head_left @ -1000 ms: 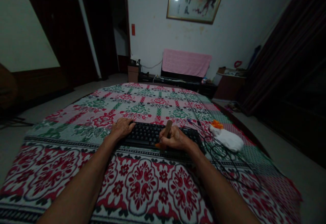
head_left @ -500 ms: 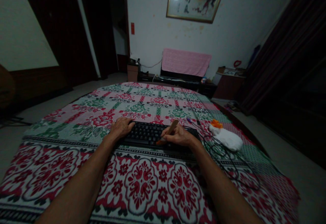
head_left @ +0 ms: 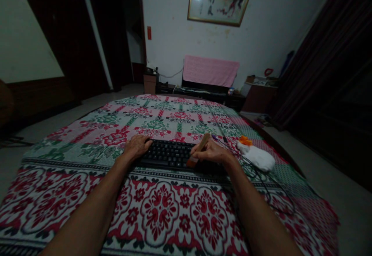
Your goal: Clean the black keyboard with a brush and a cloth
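Observation:
A black keyboard [head_left: 167,153] lies across the cloth in front of me. My left hand [head_left: 136,146] grips its left end, the thumb reaching over the top corner; the undersides of the fingers are hidden. In my right hand [head_left: 211,151] is a flat brush [head_left: 202,143] with a wooden handle, pinched between thumb and fingers. Its reddish-brown bristles point down and left onto the lower keys, right of the keyboard's middle. My right hand and forearm cover much of the keyboard's right part.
A patterned red, green and white cloth [head_left: 159,205] covers the table. To the right lie a white bundle [head_left: 260,159] with an orange piece [head_left: 245,140] and a loose black cable [head_left: 269,194]. Beyond the table, a pink towel [head_left: 210,70] drapes over a screen.
My right hand has moved the brush rightward along the lower keys. The left hand keeps its place at the keyboard's left end. The view has shifted slightly.

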Motion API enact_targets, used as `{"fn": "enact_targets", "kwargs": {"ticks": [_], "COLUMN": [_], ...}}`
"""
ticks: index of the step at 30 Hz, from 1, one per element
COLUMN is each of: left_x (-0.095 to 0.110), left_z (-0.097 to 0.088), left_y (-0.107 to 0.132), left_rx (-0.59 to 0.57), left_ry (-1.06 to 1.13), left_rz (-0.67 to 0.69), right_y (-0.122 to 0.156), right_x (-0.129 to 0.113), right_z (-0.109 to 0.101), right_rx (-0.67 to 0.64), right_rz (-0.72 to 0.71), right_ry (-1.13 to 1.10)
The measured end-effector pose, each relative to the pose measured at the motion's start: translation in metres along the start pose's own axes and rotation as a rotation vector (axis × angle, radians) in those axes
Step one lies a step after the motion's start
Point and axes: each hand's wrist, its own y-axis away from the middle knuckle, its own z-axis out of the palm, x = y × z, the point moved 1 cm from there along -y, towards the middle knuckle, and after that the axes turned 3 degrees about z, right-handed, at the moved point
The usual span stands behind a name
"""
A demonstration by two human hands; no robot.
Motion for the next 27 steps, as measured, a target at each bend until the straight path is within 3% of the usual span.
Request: {"fn": "enact_targets", "kwargs": {"ticks": [3, 6, 10, 14, 21, 24, 27], "left_x": [0.001, 0.003, 0.008, 0.024, 0.071, 0.082, 0.083], "left_z": [0.000, -0.003, -0.009, -0.011, -0.003, 0.000, 0.002], "left_y": [0.000, 0.002, 0.005, 0.004, -0.008, -0.009, -0.008], "left_rx": [-0.004, -0.016, 0.007, 0.063, 0.029, -0.077, -0.081], "left_ry": [-0.007, -0.008, -0.009, -0.004, 0.044, 0.054, 0.074], "left_rz": [-0.003, -0.007, -0.043, 0.030, 0.294, 0.299, 0.288], "right_y": [0.005, 0.013, 0.014, -0.001, -0.023, -0.027, -0.026], "right_x": [0.008, 0.013, 0.016, 0.020, 0.023, 0.025, 0.025], "right_z": [-0.010, -0.026, -0.037, -0.028, 0.000, 0.008, 0.007], "right_rx": [-0.034, 0.023, 0.266, 0.500, 0.586, 0.605, 0.621], "right_rz": [0.052, 0.086, 0.039, -0.007, -0.190, -0.209, -0.139], "right_ry": [0.033, 0.061, 0.062, 0.061, 0.167, 0.184, 0.271]}}
